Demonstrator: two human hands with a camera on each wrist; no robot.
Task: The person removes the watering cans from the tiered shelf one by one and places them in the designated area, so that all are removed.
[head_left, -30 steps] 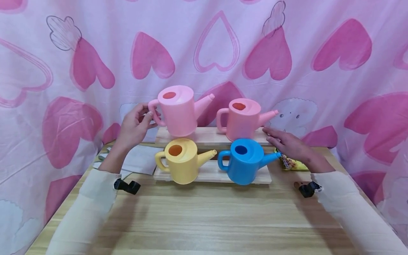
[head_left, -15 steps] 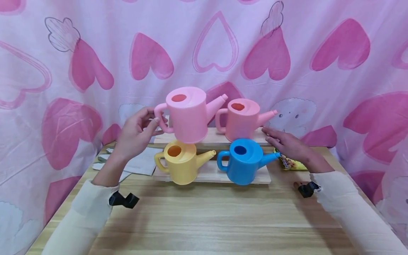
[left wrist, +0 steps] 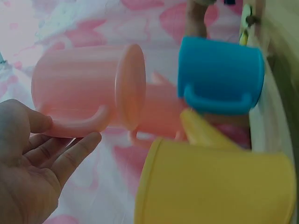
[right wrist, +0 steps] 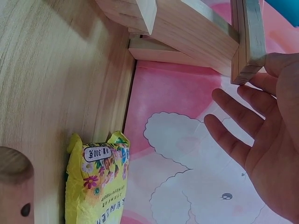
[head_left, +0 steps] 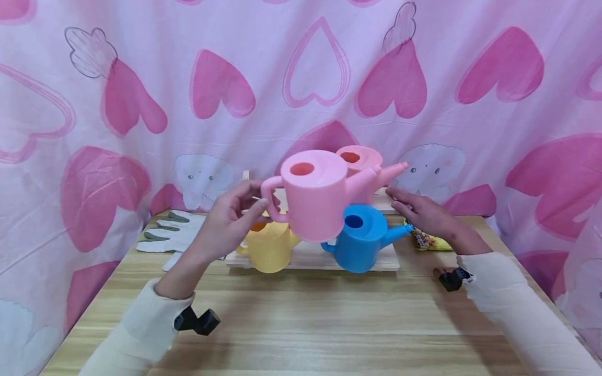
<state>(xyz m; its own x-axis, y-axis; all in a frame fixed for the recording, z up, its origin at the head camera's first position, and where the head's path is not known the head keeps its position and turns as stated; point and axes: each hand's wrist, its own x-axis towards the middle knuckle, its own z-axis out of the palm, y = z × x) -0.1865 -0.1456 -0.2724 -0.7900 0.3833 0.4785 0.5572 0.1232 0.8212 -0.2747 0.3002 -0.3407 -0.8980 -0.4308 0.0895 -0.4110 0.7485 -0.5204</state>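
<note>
In the head view my left hand (head_left: 235, 219) holds a pink watering can (head_left: 314, 201) by its handle, raised in front of the shelf. The left wrist view shows thumb and fingers pinching that handle. A second pink watering can (head_left: 359, 156), partly hidden behind it, stands on the upper tier. On the lower tier stand a yellow watering can (head_left: 270, 250), partly covered by the held can and left hand, and a blue watering can (head_left: 359, 243). My right hand (right wrist: 275, 112) pinches the end of the upper plank of the wooden shelf (right wrist: 247, 46), other fingers spread.
White gloves (head_left: 174, 232) with green-grey fingertips lie on the table (head_left: 320, 324) at left. A yellow printed packet (right wrist: 98, 177) lies behind the right forearm. A wooden handle-like end (right wrist: 14, 186) shows nearby. A heart-patterned curtain (head_left: 226, 83) hangs behind the shelf.
My left hand has carried the pink watering can off the upper tier, rightward, down and nearer to me; it now overlaps the other cans. The right hand has stayed at the shelf end.
</note>
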